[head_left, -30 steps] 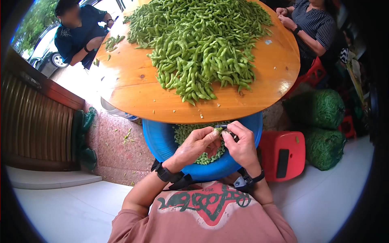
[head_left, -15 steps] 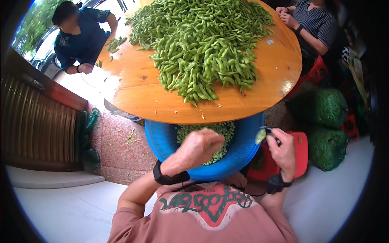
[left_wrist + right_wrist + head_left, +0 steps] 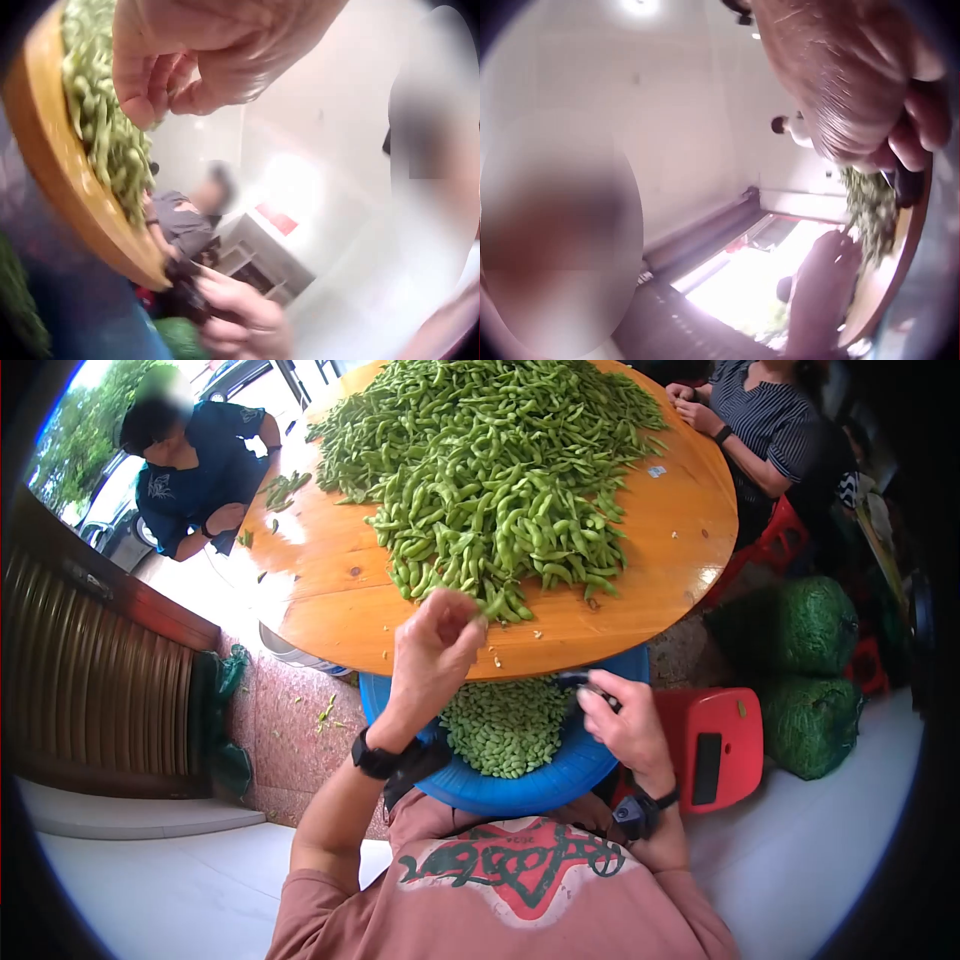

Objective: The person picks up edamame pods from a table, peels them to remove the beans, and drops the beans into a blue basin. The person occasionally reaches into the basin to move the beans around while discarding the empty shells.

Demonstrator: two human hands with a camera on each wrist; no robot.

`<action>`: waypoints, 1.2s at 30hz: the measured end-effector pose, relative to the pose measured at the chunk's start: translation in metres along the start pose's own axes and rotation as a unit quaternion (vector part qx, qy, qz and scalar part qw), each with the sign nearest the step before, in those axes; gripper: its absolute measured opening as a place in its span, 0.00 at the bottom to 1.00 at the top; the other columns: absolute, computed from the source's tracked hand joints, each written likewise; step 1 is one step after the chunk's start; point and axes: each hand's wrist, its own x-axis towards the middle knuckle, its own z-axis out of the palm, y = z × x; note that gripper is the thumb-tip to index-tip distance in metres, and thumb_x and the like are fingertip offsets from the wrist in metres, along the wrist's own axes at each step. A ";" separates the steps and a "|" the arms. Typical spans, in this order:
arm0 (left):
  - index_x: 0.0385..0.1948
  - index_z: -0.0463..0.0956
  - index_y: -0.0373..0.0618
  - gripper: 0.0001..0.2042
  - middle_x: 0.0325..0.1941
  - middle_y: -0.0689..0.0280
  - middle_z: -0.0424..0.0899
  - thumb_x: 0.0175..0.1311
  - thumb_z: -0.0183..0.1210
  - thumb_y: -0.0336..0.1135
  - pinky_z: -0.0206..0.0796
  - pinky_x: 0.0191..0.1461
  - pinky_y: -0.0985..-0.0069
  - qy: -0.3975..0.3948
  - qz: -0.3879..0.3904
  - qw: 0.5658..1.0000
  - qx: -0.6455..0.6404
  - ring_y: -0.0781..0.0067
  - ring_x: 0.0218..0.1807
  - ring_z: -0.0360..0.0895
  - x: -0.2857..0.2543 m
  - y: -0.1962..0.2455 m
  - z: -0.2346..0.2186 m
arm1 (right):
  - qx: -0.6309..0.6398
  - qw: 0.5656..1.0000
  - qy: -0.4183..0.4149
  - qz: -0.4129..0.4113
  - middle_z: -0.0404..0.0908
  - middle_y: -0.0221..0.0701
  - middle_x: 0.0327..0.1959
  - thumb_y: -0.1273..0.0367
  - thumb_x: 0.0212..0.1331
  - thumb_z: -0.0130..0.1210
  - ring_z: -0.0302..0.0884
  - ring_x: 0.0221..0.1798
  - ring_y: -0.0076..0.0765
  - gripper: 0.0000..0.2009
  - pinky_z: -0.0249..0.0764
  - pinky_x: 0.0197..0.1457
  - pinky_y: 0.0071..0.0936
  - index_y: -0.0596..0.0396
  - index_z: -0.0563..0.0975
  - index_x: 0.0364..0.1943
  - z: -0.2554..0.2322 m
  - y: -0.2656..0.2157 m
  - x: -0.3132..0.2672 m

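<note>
Above shelled beans (image 3: 505,730) in a blue plastic basin (image 3: 478,792), the right hand (image 3: 628,730) grips a small dark tool (image 3: 574,680); the left hand (image 3: 428,652) curls at heaped edamame pods (image 3: 500,510), any pinch too blurred to tell. Pods look light, firm, bendable, best taken by a tip. Beneath: glossy wooden table (image 3: 335,600); beyond, 2 people.

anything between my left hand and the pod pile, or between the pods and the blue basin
Nothing visible separates the left hand from the pod pile. Toward the blue basin, only the near table edge intervenes.
</note>
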 end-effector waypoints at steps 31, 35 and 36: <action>0.50 0.67 0.43 0.13 0.34 0.64 0.82 0.69 0.59 0.29 0.71 0.33 0.78 -0.244 -0.194 0.847 -0.431 0.74 0.31 0.79 -0.061 -0.020 0.031 | 0.208 0.966 -0.144 0.053 0.70 0.20 0.22 0.72 0.67 0.53 0.63 0.20 0.12 0.07 0.58 0.21 0.15 0.60 0.80 0.41 0.016 -0.004 0.003; 0.41 0.74 0.40 0.10 0.30 0.68 0.82 0.69 0.61 0.37 0.71 0.33 0.81 -0.208 -0.106 0.968 -0.095 0.84 0.32 0.78 -0.057 -0.019 0.035 | -0.084 0.982 -0.055 -0.160 0.75 0.29 0.26 0.76 0.60 0.55 0.73 0.25 0.20 0.05 0.68 0.27 0.23 0.63 0.79 0.37 0.032 0.005 0.002; 0.39 0.76 0.39 0.11 0.27 0.67 0.82 0.70 0.60 0.38 0.71 0.32 0.79 -0.196 -0.078 0.978 -0.005 0.84 0.31 0.78 -0.056 -0.006 0.033 | -0.086 0.983 -0.042 -0.154 0.76 0.30 0.27 0.76 0.59 0.55 0.73 0.24 0.20 0.05 0.68 0.27 0.23 0.63 0.79 0.37 0.033 0.007 0.002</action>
